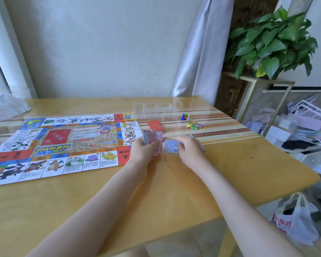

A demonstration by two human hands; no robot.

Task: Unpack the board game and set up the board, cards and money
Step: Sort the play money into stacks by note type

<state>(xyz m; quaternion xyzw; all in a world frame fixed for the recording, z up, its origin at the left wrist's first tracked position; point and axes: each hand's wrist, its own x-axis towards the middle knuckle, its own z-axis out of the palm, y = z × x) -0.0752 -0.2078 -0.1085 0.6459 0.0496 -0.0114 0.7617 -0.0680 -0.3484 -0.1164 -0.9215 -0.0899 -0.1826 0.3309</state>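
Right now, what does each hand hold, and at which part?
The left hand grips a stack of pink play money by its lower end. The right hand pinches a blurred bluish note at its right side.

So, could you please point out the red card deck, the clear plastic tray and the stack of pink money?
Red card deck [155, 126], head view: middle of the top card.
Clear plastic tray [154, 108], head view: its centre divider.
Stack of pink money [152, 139], head view: face of the front note.

board [63, 145] on table [230, 164] left; card deck [155, 126] just right of it, tray [154, 108] behind, pawns [186, 117] and tokens [195, 125] further right.
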